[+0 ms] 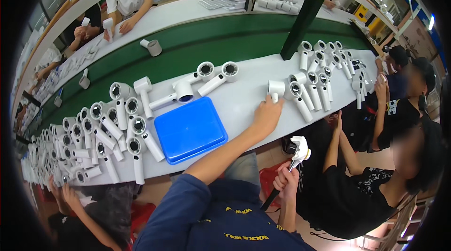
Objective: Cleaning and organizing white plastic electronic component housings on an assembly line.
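My left hand (267,115) is stretched forward over the table, its fingers closed around the short handle of a white handheld fan (276,86). The fan's round head points away from me, and part of its handle is hidden by my fingers. Close to my body, beyond the table's front edge, my right hand (286,180) grips a hammer (299,151) with a black handle and a metal shaft. White wrapping covers much of the hammer's head, which is held upward. Just right of my left hand lies another white handheld fan (296,90).
An upside-down-looking blue plastic tray (190,129) lies on the white table (253,75). Many white fans (136,146) crowd the left; several more (323,79) stand in rows at right. A green post (305,21) rises behind. Co-workers sit on both sides and opposite.
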A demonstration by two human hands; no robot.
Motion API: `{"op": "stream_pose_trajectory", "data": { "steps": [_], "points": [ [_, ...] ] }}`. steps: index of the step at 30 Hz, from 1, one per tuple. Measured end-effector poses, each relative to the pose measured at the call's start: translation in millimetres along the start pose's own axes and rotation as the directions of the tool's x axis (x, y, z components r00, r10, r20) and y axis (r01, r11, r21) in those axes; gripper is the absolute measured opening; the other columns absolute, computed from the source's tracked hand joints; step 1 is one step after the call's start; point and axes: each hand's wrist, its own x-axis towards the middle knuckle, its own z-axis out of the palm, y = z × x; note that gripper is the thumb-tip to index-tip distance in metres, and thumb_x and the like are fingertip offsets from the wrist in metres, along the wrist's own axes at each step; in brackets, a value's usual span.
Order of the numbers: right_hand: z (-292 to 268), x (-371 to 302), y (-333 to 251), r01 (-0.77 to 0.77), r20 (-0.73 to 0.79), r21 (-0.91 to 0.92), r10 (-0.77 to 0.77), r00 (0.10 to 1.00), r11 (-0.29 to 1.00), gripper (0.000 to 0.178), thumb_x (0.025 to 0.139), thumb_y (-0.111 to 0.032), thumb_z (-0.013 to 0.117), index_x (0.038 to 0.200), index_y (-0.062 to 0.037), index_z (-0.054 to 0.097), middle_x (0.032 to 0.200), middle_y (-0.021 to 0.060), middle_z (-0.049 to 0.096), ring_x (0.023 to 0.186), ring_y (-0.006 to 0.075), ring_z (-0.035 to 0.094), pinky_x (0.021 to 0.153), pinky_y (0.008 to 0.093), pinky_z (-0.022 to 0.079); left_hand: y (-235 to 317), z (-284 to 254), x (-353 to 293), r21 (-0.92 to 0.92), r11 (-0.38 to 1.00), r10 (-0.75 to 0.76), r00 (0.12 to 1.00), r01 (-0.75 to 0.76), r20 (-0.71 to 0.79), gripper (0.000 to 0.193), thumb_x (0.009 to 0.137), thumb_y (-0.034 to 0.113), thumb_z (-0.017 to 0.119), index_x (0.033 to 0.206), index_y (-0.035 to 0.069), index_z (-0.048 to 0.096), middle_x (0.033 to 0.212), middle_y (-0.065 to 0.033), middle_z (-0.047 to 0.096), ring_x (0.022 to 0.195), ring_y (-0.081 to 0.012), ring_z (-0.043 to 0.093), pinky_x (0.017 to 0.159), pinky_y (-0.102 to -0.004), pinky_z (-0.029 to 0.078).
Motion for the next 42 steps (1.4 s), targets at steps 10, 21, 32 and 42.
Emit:
{"op": "stream_pose_trajectory", "data": {
  "steps": [10, 21, 32, 42],
  "points": [
    [17.2, 31.1, 8.9, -0.103, 0.118, -0.076, 0.111, 0.987, 0.992, 0.017, 0.103, -0.016, 0.056, 0.098, 0.0009, 0.057, 0.055, -0.0053, 0.029, 0.039, 0.0047, 0.022, 0.037, 0.0239, 0.017, -49.2, -134.3, -69.2, -0.188, 0.977, -0.071, 0.983, 0.104, 0.171, 0.059, 0.085, 0.005, 0.062, 0.139, 0.005, 0.038, 0.123, -0.0328, 0.048, 0.092, -0.0504, 0.061, 0.083, -0.0533, 0.053],
    [77.8, 82.2, -28.7, -0.083, 0.081, -0.674, 0.186, 0.979, 0.734, 0.035, 0.109, -0.027, 0.045, 0.105, 0.0030, 0.063, 0.054, -0.0064, 0.037, 0.042, 0.0036, 0.032, 0.040, 0.0231, 0.026, -103.7, -141.0, -118.3, -0.143, 0.989, 0.028, 0.994, -0.044, -0.110, 0.039, 0.079, 0.016, 0.078, 0.117, 0.010, 0.072, 0.103, -0.0083, 0.066, 0.095, -0.0295, 0.058, 0.088, -0.0384, 0.048],
    [128.0, 126.8, -41.0, 0.328, 0.324, -0.940, 0.054, 0.945, -0.090, 0.042, 0.107, -0.031, 0.045, 0.089, 0.0013, 0.063, 0.058, 0.0111, 0.049, 0.052, 0.0189, 0.047, 0.054, 0.0368, 0.038, -115.3, -137.0, -125.0, -0.188, 0.982, -0.029, 0.961, -0.025, -0.275, 0.035, 0.071, 0.014, 0.083, 0.105, 0.009, 0.077, 0.085, -0.0041, 0.060, 0.078, -0.0222, 0.056, 0.070, -0.0343, 0.049],
    [122.9, 129.9, -30.4, 0.344, 0.343, -0.903, 0.050, 0.938, -0.259, 0.050, 0.108, -0.035, 0.046, 0.074, 0.0021, 0.049, 0.059, 0.0064, 0.047, 0.057, 0.0170, 0.050, 0.056, 0.0359, 0.039, -122.9, -127.6, -128.2, -0.233, 0.972, -0.057, 0.957, -0.011, -0.284, 0.040, 0.069, 0.018, 0.084, 0.108, 0.010, 0.077, 0.086, -0.0036, 0.057, 0.082, -0.0211, 0.055, 0.073, -0.0348, 0.049]
  ]
}}
